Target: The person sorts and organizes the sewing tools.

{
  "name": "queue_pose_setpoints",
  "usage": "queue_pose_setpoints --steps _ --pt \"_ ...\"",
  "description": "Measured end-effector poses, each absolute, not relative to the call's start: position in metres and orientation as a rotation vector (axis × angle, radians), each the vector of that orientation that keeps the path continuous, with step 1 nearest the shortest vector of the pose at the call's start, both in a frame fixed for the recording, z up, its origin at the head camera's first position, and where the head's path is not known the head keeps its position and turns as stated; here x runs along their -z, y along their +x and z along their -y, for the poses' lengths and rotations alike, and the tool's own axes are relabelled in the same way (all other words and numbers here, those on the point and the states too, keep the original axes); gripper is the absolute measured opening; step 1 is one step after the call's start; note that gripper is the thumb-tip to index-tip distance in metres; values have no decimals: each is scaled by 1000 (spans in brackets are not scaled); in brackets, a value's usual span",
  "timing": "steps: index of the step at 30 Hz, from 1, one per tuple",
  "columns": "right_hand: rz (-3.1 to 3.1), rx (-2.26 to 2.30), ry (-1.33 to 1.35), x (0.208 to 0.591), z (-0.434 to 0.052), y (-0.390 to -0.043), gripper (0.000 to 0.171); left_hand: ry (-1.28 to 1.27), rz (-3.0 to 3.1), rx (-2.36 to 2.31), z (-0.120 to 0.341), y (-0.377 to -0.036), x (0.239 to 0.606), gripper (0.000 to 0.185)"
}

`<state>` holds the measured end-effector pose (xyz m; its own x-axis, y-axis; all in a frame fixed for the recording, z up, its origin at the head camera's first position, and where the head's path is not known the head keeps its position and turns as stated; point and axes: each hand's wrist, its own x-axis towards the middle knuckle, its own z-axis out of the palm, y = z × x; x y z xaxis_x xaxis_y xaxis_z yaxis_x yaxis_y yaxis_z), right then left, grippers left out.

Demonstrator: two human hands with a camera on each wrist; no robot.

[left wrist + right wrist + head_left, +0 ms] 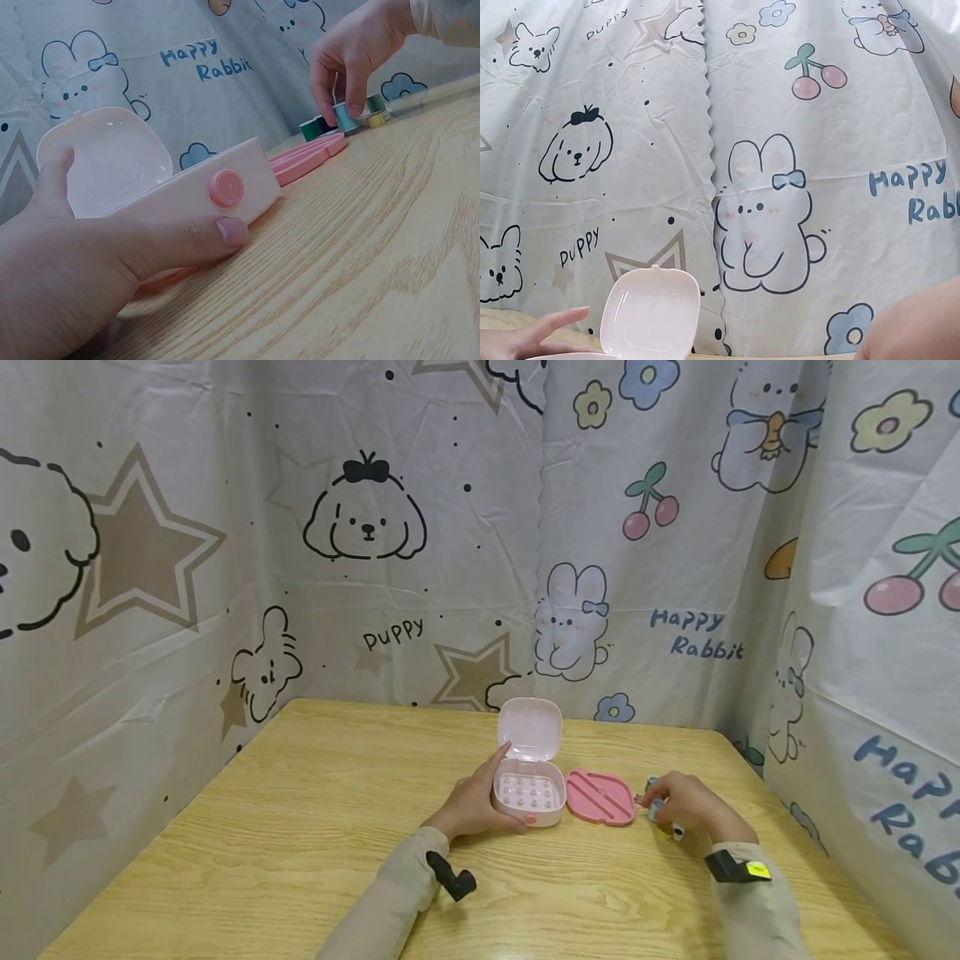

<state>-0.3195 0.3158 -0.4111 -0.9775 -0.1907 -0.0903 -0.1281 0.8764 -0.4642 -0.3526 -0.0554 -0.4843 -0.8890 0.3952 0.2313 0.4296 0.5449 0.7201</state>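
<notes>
A pale pink sewing box [551, 817] stands on the table with its lid [529, 727] raised; rows of small pegs show inside. My left hand [468, 806] grips it from the left, thumb [191, 244] along the front below a round pink button [226, 188]. Right of the box lies a darker pink tray [600, 797] with slanted slots. Just past this tray, my right hand [690, 802] reaches down and pinches a light blue thread spool [346, 118]. Around its fingers stand a dark green spool [309, 130] and a yellow one [376, 120].
The wooden table [300, 860] runs back to a printed curtain [450, 568] with puppies and rabbits, which also hangs along both sides. Black straps with small mounts [452, 877] sit on both sleeves.
</notes>
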Motion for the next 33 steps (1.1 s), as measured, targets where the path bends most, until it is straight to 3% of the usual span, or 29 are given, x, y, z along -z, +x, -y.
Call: queue_pose_setpoints --steps 33 --pt "-3042 688 -312 405 -309 -322 32 -741 2738 1242 56 -354 484 134"
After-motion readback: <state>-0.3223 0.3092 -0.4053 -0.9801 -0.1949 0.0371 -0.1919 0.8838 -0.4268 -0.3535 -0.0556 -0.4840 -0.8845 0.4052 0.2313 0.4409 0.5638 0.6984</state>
